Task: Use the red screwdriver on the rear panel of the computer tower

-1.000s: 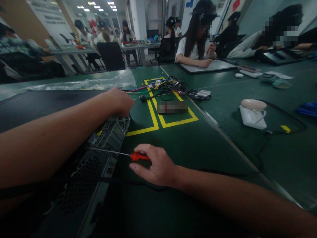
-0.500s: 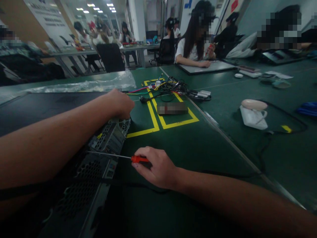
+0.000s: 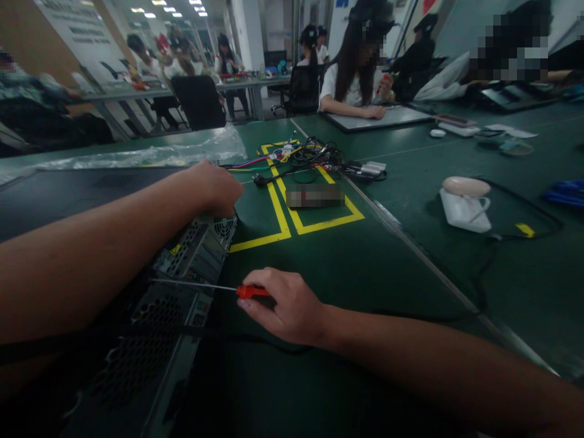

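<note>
A dark desktop computer case (image 3: 155, 359) lies at the left, its perforated metal panel and fan grille facing the bare table. My left hand (image 3: 216, 190) is closed over the case's far corner, with the fingertips hidden from view. In my right hand (image 3: 287, 307) is a screwdriver (image 3: 252, 292) with an orange-red and black handle, gripped between thumb and fingers. Its long thin shaft runs left to the perforated panel, passing below my left forearm. The tip lies in shadow at the panel, so its exact contact is unclear.
Tangled cables (image 3: 319, 155) and a dark block (image 3: 314, 196) lie by yellow tape marks (image 3: 328, 226). Clear plastic wrap (image 3: 191, 149) sits behind the case. Toward the right are a white cup (image 3: 465, 207) and a black cable. Across the table, a person (image 3: 356, 85) works at a flat panel.
The whole view has shifted slightly, with things appearing a little further left and up. Both hands keep their places on the case and screwdriver.
</note>
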